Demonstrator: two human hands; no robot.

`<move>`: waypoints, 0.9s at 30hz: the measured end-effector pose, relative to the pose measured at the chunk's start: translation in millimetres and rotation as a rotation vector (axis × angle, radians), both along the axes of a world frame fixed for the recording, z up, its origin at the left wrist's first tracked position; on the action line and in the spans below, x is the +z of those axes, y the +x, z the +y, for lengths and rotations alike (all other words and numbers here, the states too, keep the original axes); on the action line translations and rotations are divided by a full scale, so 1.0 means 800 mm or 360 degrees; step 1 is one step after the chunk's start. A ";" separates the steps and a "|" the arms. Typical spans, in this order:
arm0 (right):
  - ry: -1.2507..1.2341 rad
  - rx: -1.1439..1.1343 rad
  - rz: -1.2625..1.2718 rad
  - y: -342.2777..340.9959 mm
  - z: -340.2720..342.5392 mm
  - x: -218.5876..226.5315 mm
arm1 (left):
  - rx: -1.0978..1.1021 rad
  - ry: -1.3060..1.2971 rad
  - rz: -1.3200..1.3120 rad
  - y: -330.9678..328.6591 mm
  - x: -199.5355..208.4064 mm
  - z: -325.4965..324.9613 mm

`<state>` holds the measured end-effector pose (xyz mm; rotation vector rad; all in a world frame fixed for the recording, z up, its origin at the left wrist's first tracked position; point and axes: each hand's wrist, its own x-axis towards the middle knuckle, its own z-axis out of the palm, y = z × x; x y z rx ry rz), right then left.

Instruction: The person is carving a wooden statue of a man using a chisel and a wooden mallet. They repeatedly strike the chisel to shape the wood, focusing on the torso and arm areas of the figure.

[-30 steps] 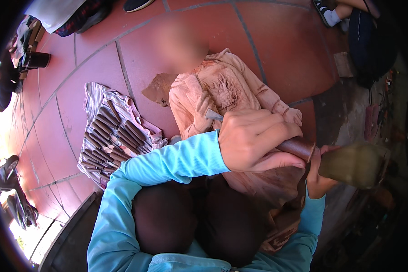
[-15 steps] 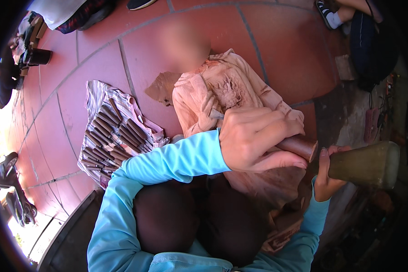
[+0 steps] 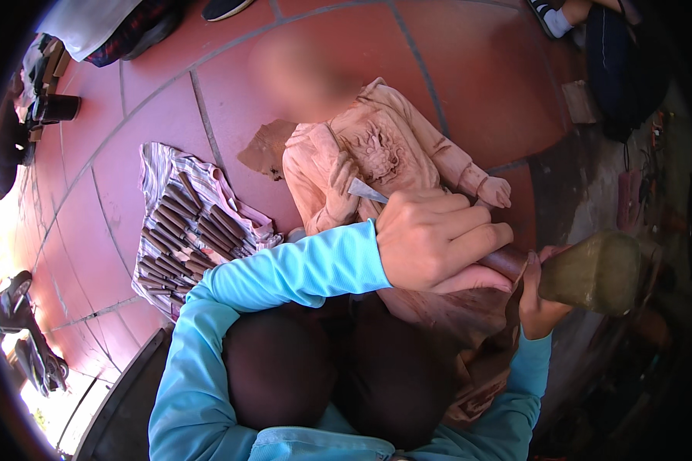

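Note:
A pale carved wooden figure [image 3: 392, 154] lies on the red tile floor, its lower part across my lap. My left hand [image 3: 438, 238] is closed around a chisel [image 3: 365, 190], whose metal tip rests on the figure's arm; the brown handle end sticks out at the right of the fist. My right hand [image 3: 538, 303] grips a wooden mallet [image 3: 592, 273], its greenish-brown head held just right of the chisel handle. Both sleeves are light blue.
A striped cloth [image 3: 161, 173] spread on the floor at the left holds several wooden-handled chisels [image 3: 184, 230]. A brown wood chip [image 3: 265, 150] lies beside the figure. Shoes and bags sit along the left and top edges; another person's foot [image 3: 553, 15] shows top right.
The mallet in my right hand has swung from lower right toward the chisel handle. My left hand stays on the chisel against the figure.

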<state>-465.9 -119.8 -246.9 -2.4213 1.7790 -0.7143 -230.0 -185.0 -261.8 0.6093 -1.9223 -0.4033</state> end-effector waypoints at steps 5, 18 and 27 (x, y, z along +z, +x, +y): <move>0.0041 0.0006 -0.0122 0.002 -0.001 0.002 | 0.0003 -0.0017 0.0009 -0.002 -0.001 -0.001; 0.0216 -0.0066 -0.0540 0.007 0.000 0.007 | -0.0016 0.0059 0.0033 0.005 0.004 -0.001; -0.0032 -0.0310 -0.0392 -0.001 -0.004 0.004 | -0.0075 0.0094 0.0314 0.017 0.006 -0.009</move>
